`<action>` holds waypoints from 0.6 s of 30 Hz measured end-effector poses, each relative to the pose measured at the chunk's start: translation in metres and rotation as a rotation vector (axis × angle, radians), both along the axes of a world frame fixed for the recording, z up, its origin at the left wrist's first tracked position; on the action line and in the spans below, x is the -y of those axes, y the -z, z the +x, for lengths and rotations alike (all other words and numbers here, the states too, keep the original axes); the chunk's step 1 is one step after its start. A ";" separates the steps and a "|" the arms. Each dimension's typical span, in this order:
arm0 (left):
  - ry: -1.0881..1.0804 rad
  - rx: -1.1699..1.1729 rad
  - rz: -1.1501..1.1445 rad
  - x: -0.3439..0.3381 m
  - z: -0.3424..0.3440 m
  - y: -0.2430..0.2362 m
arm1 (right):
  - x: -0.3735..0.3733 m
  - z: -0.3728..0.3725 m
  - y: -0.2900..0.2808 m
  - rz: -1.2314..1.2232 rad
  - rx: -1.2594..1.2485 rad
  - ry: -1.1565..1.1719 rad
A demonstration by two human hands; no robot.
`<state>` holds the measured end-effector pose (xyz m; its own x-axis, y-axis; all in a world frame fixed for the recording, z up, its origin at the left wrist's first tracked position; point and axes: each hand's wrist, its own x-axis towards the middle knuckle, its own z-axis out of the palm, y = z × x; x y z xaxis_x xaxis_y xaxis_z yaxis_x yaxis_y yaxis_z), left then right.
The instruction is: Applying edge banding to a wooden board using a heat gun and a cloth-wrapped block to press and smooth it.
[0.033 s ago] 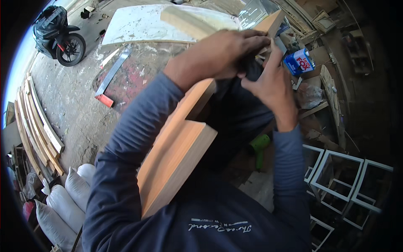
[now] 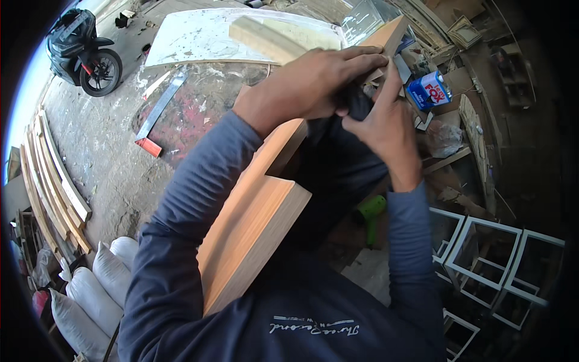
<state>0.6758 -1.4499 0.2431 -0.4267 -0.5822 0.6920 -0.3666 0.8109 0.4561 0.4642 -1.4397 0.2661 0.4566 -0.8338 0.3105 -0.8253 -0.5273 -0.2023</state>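
Both hands meet at the upper middle. My left hand (image 2: 307, 81) reaches across from the left, its fingers bent and close together. My right hand (image 2: 389, 123) comes up from below, index finger raised and thumb bent inward. The fingertips touch at the lower end of a wood-grain board piece (image 2: 391, 35); what they grip between them is hidden. Dark cloth shows under the fingers. Beneath my left forearm leans a notched, orange-brown wood-grain board (image 2: 256, 217), partly covered by my sleeve. A pale wooden piece (image 2: 262, 39) sticks out behind my left hand.
A try square (image 2: 161, 105) with a red handle lies on the stained floor, beside a white panel (image 2: 187, 36). A blue can (image 2: 429, 90) stands at right, with a green tool (image 2: 371, 214) and white frames (image 2: 482, 250) below. White sacks (image 2: 93, 301), wood strips (image 2: 63, 175) and a motorbike (image 2: 84, 51) are at left.
Both hands have shifted very slightly; my right hand and forearm are a touch farther left. The boards stay nearly in place.
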 end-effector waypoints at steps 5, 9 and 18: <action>-0.164 0.083 0.130 0.009 0.004 0.041 | 0.020 0.008 0.055 0.004 0.015 0.069; -0.244 0.112 0.183 0.012 0.008 0.055 | 0.026 0.013 0.062 0.070 0.015 0.112; -0.331 0.293 0.046 0.016 0.010 0.036 | 0.007 0.012 0.043 -0.015 0.070 0.334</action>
